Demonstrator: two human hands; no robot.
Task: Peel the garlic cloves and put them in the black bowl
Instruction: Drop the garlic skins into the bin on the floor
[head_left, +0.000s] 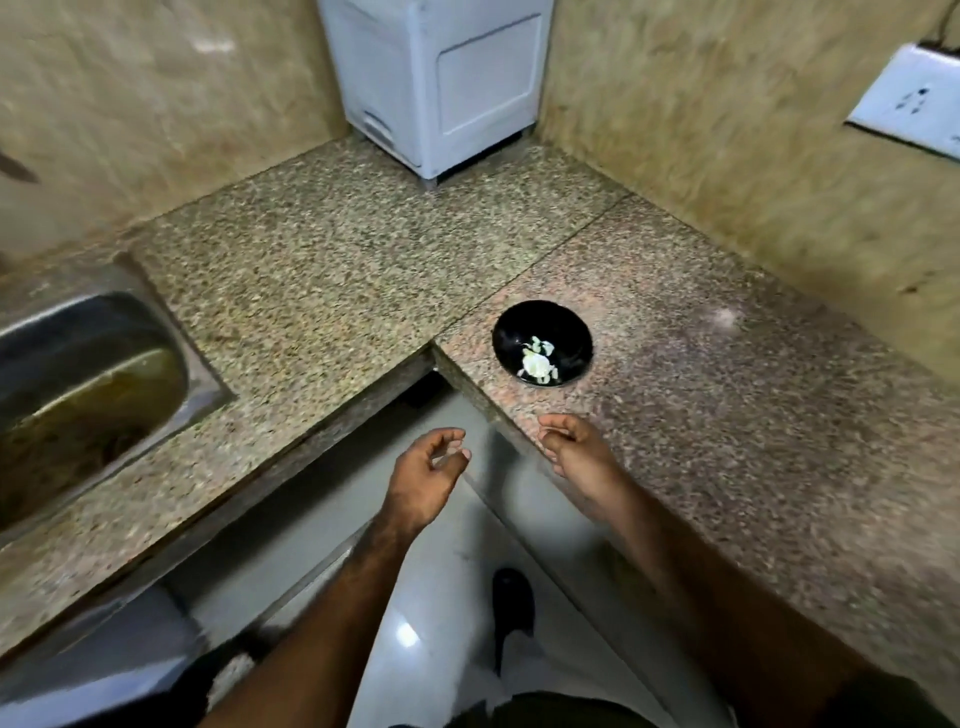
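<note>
Garlic cloves (537, 360), pale and glossy, lie in a small heap at the bottom of the black bowl (566, 325), a little toward its 6 o'clock side. Whether all are fully peeled is too small to tell, though they look bare and whitish. The bowl is round, shallow and shiny, and it stands on the worktop (727, 441) near the inner corner of the L-shaped top, probably so that both hands can reach it easily.

The left hand (423, 475) hangs over the floor gap at about 7 o'clock from the bowl, its fingers loosely curled and apart, holding nothing that can be seen. The right hand (574, 449) hovers over the worktop edge at 6 o'clock from the bowl, its fingers likewise loosely bent, with nothing visible between them. No unpeeled garlic shows on the worktop, so the task seems near its end or done.

The worktop is speckled polished granite, hard and smooth. At 9 o'clock sits a steel sink (88, 374), dull and stained; at 12 o'clock stands a white plastic appliance (441, 88) against the mottled beige wall.
</note>
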